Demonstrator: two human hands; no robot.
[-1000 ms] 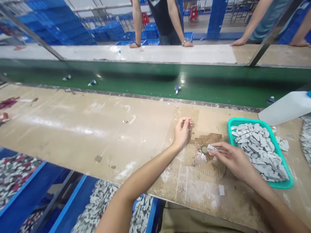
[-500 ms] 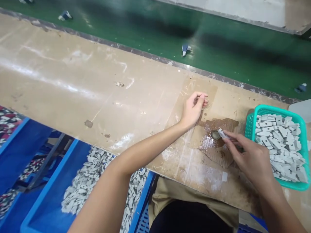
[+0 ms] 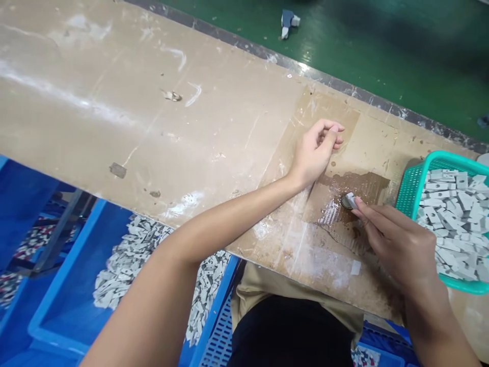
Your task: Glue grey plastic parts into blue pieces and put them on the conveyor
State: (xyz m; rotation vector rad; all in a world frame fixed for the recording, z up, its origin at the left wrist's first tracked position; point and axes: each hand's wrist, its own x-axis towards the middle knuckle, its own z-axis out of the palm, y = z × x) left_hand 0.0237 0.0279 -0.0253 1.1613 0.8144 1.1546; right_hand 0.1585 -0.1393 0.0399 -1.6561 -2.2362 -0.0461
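My right hand (image 3: 401,242) pinches a small light-grey plastic piece (image 3: 350,199) between thumb and fingertips. The piece is at a small round dish (image 3: 345,203), partly covering it; whether they touch is hard to tell. Under the dish lies a wet, dark-stained patch of cardboard (image 3: 367,186). Farther up the bench, my left hand (image 3: 315,148) is closed, thumb against curled fingers; anything inside is hidden. A green basket (image 3: 415,186) full of similar grey pieces (image 3: 454,219) stands right of my right hand.
Brown sheeting covers the bench (image 3: 214,137), with a dark far edge. Beyond is a green surface (image 3: 362,46) bearing a blue-and-white part (image 3: 289,23). Blue bins (image 3: 64,285), one heaped with grey pieces (image 3: 126,260), stand below the near edge at left.
My right hand has brought the grey piece onto or just over the round dish, from beside it. My left hand stays closed near the same spot. The view has shifted.
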